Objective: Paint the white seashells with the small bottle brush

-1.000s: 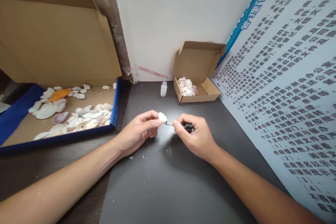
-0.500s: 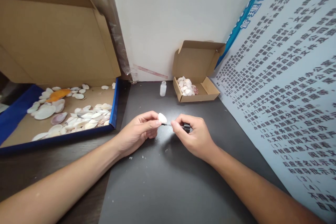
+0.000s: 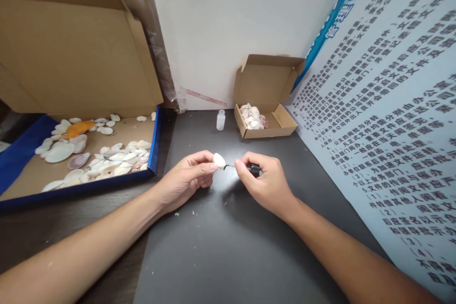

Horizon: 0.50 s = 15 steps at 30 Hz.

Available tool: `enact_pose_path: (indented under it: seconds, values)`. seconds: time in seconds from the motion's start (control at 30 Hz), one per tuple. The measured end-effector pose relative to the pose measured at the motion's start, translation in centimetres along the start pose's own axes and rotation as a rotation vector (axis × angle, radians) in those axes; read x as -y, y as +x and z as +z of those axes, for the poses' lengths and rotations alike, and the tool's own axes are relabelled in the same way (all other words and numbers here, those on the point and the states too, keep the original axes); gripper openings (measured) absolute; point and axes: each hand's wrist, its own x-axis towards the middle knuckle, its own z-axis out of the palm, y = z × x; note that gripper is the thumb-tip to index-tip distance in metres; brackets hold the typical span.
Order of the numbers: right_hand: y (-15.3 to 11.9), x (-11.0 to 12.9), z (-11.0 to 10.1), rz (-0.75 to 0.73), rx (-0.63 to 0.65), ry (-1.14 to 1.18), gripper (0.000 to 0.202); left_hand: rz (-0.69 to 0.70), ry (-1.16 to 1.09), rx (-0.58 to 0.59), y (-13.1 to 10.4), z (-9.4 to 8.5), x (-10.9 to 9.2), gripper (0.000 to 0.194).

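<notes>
Between the thumb and fingers of my left hand (image 3: pixel 195 171) is a small white seashell (image 3: pixel 219 160), held up above the dark mat. My right hand (image 3: pixel 262 178) is closed around the black cap of a thin applicator brush (image 3: pixel 255 169). The brush's slim stem points left, and its dark tip is at the shell's lower right edge; whether it touches is hard to tell. Beyond both hands, a small translucent bottle (image 3: pixel 221 120) stands upright without a cap.
At left lies a large open cardboard box (image 3: pixel 154 152) with blue sides, holding many shells and an orange one (image 3: pixel 77 129). A smaller open box (image 3: pixel 280 129) of shells stands at the back right. A printed sheet (image 3: pixel 392 128) rises along the right, and a white panel (image 3: pixel 231 23) behind.
My right hand has drawn slightly to the right with the brush, so more of its stem and tip shows. My left hand keeps the shell in nearly the same place.
</notes>
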Motion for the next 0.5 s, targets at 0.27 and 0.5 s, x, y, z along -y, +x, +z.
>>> enact_pose_path:
  seconds: [0.27, 0.5]
  values:
    - [0.02, 0.05, -0.02, -0.053, 0.014, 0.024, 0.029, 0.005, 0.002, 0.003, -0.05, 0.09, -0.06, 0.013]
    - [0.24, -0.26, -0.26, -0.019, -0.031, -0.016, 0.030, 0.005, 0.007, 0.023, -0.17, 0.02, -0.16, 0.012]
